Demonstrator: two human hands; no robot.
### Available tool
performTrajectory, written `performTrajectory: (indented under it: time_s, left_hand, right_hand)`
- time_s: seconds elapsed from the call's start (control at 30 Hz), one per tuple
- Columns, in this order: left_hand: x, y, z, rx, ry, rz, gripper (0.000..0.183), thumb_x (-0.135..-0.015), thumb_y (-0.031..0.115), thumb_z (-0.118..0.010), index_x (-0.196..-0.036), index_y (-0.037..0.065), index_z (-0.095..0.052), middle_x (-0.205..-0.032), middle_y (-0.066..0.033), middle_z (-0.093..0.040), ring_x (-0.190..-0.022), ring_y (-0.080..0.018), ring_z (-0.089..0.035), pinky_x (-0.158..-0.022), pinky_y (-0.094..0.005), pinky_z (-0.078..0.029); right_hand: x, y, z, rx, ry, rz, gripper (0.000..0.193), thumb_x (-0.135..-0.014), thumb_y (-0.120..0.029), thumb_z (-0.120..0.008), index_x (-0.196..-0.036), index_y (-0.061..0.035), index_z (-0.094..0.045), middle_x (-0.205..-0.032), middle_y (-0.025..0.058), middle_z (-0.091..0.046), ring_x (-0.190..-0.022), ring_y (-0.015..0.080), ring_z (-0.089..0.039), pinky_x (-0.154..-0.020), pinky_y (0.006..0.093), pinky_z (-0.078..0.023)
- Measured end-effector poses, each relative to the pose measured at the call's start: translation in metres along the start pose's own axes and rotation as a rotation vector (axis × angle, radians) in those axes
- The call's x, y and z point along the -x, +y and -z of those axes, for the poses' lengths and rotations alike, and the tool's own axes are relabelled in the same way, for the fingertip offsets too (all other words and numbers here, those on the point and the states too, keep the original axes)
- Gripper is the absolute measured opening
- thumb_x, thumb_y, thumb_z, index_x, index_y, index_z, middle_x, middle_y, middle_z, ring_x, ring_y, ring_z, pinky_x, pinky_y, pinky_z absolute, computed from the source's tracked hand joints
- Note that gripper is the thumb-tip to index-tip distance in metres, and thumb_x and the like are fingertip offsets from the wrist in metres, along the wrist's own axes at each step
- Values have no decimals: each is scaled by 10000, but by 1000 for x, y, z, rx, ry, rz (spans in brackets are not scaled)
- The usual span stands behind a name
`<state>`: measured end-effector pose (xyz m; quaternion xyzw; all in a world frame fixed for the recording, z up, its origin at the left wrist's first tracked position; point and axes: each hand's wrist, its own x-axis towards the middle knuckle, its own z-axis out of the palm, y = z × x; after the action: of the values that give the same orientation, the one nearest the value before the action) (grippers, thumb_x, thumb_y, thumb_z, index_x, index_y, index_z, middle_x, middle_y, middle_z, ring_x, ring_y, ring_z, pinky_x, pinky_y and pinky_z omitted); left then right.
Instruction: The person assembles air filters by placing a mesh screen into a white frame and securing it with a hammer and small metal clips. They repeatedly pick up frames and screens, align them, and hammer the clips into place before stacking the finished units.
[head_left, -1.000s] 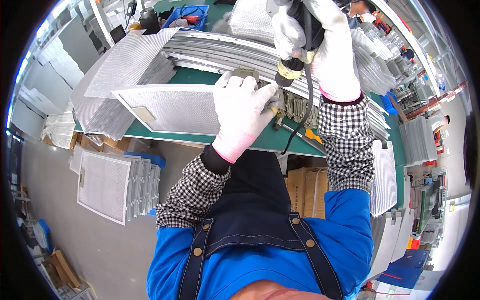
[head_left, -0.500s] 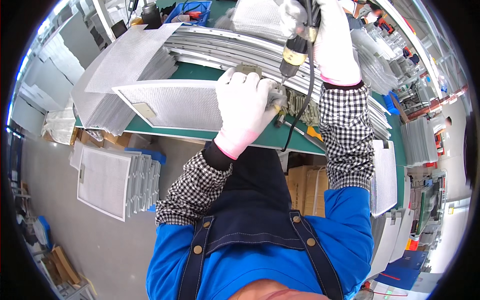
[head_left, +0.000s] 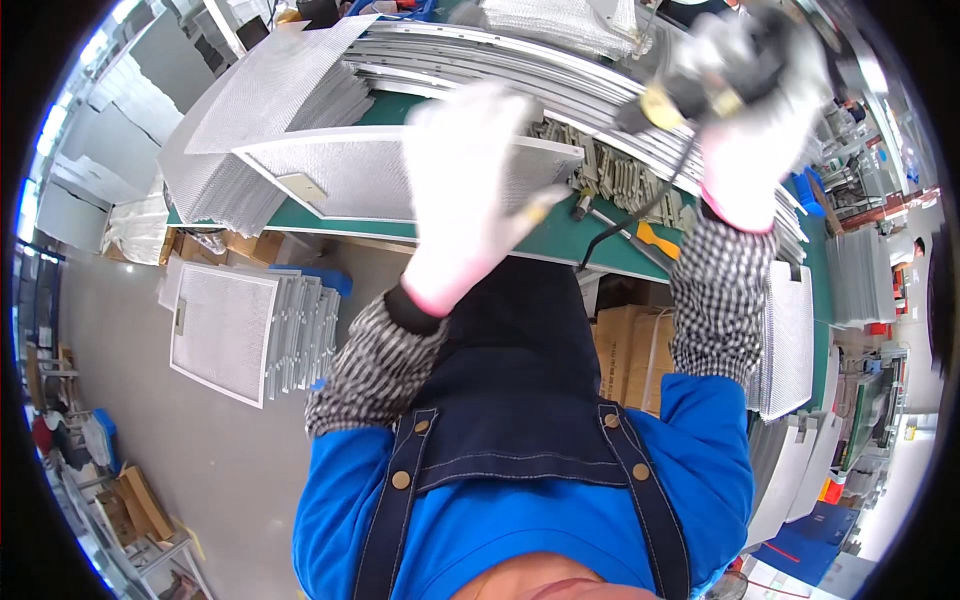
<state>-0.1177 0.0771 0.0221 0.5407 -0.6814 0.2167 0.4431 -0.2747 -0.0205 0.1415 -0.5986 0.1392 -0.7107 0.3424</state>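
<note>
My white-gloved left hand [head_left: 465, 190] is blurred over a white-framed mesh panel [head_left: 365, 180] on the green bench. Its thumb stands apart from the fingers, and I see nothing held. A small pale plate sits at the panel's left end. My right hand [head_left: 755, 150], also gloved and smeared by motion, is wrapped round a black power screwdriver [head_left: 660, 105] with a yellow band. The tool points left, above metal profiles, and its cord hangs toward the bench. Several greenish-grey metal brackets [head_left: 625, 180] lie right of the panel. Below them rests a hammer [head_left: 625, 232] with a yellow grip.
Mesh sheets [head_left: 265, 110] are stacked at the bench's left, and long metal profiles [head_left: 480, 60] lie along the back. Framed panels [head_left: 225, 330] stand on the floor at left. A cardboard box [head_left: 625, 350] sits under the bench; another mesh panel [head_left: 788, 340] is at right.
The screwdriver has moved right with my right hand, away from the panel's right corner. My left hand has let go of that corner and shifted left, its fingers straightened.
</note>
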Motion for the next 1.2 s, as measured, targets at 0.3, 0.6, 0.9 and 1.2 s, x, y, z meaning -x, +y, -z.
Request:
performTrajectory:
  time_s: [0.3, 0.6, 0.9, 1.2]
  left_hand:
    - [159, -9, 108, 1380, 66, 1274, 1146, -806, 861, -425, -1576, 69, -117, -1519, -310, -277, -1236, -442, -512, -932, -592, -517]
    - [167, 9, 137, 1135, 195, 1262, 452, -1003, 243, -549, -1350, -24, -436, -1309, -175, -541, -1180, -268, -577, -968, -433, -512]
    - [167, -7, 245, 178, 529, 1109, 454, -1026, 273, -531, -1315, -77, -516, -1239, -128, -585, -1078, -182, -573, -947, -307, -456]
    - [267, -144, 385, -344, 986, 1158, 393, -1019, 268, -519, -1133, -90, -633, -969, -80, -663, -834, -134, -560, -753, -292, -456]
  right_hand:
    - [95, 17, 275, 1480, -476, -552, 446, -897, -313, -676, -1244, -72, -535, -933, 175, -652, -868, 313, -641, -782, 431, -510]
    - [147, 108, 375, 1705, -639, -807, 659, -823, -250, -741, -1413, -161, -463, -1160, 210, -627, -1097, 389, -622, -921, 484, -513]
    - [116, 149, 420, 1395, -884, -450, 696, -841, -91, -689, -1483, -111, -419, -1233, 235, -564, -1153, 407, -530, -1002, 454, -412]
    - [130, 186, 453, 1400, -770, -596, 704, -862, -138, -689, -1493, -86, -382, -1330, 260, -506, -1210, 427, -505, -1033, 469, -411]
